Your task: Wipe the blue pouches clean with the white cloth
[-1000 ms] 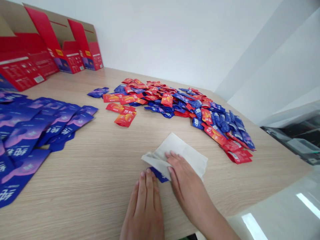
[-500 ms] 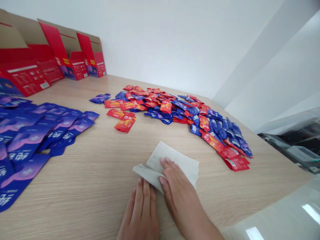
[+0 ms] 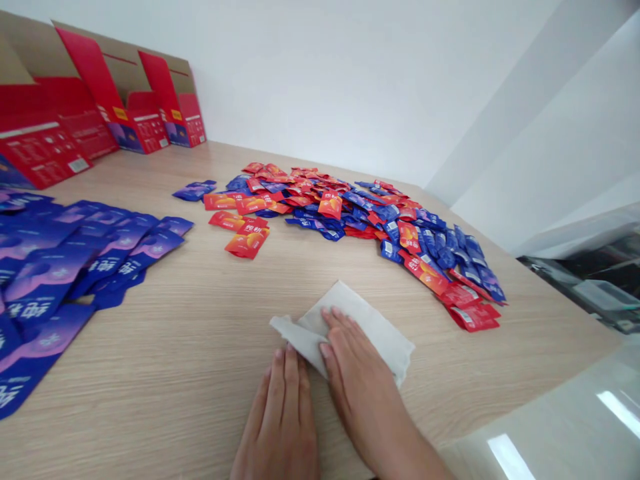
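Observation:
A pale cloth or paper sheet (image 3: 373, 320) lies on the wooden table, its left part folded up in a raised edge. My right hand (image 3: 357, 373) rests on it with the palm down and the fingers stretched out, the thumb against the folded part. My left hand (image 3: 283, 413) lies flat on the table just left of my right hand, fingers extended, its fingertips at the lower edge of the sheet. Nothing is gripped in either hand.
Red and blue sachets (image 3: 330, 203) are heaped along the back and right of the table (image 3: 190, 373). Large blue pouches (image 3: 55, 273) overlap at the left. Open red boxes (image 3: 150, 123) stand at the back left. Dark crates (image 3: 590, 287) are beyond the right edge.
The sheet has turned slightly and its right corner reaches further right and lower. My right hand still lies on it, and both hands have barely moved. The view has shifted a little.

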The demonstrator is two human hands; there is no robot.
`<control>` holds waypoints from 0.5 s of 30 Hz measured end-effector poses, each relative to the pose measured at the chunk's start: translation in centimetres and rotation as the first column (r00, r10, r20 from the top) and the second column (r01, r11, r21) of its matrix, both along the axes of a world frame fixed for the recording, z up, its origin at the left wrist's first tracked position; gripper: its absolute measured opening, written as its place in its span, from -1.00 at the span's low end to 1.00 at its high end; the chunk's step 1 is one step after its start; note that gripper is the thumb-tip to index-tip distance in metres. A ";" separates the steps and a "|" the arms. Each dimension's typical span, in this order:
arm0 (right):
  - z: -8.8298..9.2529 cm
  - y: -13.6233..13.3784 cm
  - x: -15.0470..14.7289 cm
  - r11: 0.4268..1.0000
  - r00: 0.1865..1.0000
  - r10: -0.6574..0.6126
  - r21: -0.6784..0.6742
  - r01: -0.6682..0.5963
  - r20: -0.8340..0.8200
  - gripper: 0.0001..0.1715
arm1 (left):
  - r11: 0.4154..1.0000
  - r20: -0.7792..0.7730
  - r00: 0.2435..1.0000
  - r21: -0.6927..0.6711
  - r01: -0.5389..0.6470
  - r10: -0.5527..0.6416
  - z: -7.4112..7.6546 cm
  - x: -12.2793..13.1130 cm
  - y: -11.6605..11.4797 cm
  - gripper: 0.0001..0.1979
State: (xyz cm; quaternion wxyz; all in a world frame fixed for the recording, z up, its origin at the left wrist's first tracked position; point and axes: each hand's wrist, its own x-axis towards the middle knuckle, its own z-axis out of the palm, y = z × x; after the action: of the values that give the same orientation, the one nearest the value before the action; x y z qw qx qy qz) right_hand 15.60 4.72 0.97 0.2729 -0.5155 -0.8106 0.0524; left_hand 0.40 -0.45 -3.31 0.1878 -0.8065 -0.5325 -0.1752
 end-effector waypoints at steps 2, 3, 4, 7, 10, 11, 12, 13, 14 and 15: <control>-0.6 0.4 2.4 0.997 0.996 -0.083 -0.006 0.083 0.030 -0.52 | 0.999 0.006 0.999 -0.027 -0.043 0.043 0.7 0.3 -0.1 -0.41; -0.8 0.5 4.0 0.991 0.990 -0.132 -0.007 0.132 0.042 -0.49 | 0.998 0.011 0.998 -0.038 -0.057 0.057 1.0 0.5 -0.1 -0.39; -0.8 0.6 5.4 0.983 0.981 -0.185 0.001 0.185 0.053 -0.44 | 0.998 0.019 0.998 -0.032 -0.053 0.053 1.1 0.6 -0.1 -0.37; 0.0 0.2 6.9 0.958 0.957 -0.287 0.005 0.287 0.036 -0.38 | 0.999 0.034 0.999 -0.021 -0.031 0.031 1.0 0.9 0.0 -0.36; 1.2 -0.8 3.9 0.982 0.981 -0.190 -0.022 0.190 -0.029 -0.44 | 1.000 0.042 0.999 -0.010 -0.023 0.023 0.4 0.7 0.0 -0.37; 1.4 -1.0 2.6 0.994 0.994 -0.108 -0.029 0.107 -0.034 -0.46 | 1.000 0.040 0.999 0.000 -0.009 0.009 0.2 0.6 0.0 -0.39; 1.5 -1.1 1.4 0.999 1.000 -0.012 -0.041 0.011 -0.020 -0.48 | 1.000 0.035 0.999 0.021 0.011 -0.011 0.0 0.5 -0.1 -0.42; 1.5 -1.1 0.7 0.998 0.999 0.053 -0.044 -0.053 -0.002 -0.50 | 0.999 0.024 0.999 0.035 0.027 -0.028 0.0 0.3 -0.1 -0.44; 1.3 -0.9 0.5 0.996 0.996 0.083 -0.041 -0.083 0.020 -0.51 | 0.999 0.012 0.999 0.044 0.030 -0.030 0.0 0.2 -0.1 -0.45; 1.0 -0.7 0.9 0.997 0.996 0.076 -0.032 -0.075 0.042 -0.51 | 0.999 -0.001 1.000 0.045 0.023 -0.023 0.1 0.1 -0.1 -0.45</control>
State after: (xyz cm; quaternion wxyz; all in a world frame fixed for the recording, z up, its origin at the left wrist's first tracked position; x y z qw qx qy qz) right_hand 16.47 4.05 1.99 0.2451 -0.4898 -0.8343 0.0637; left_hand 0.48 -0.54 -3.25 0.2038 -0.8083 -0.5191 -0.1889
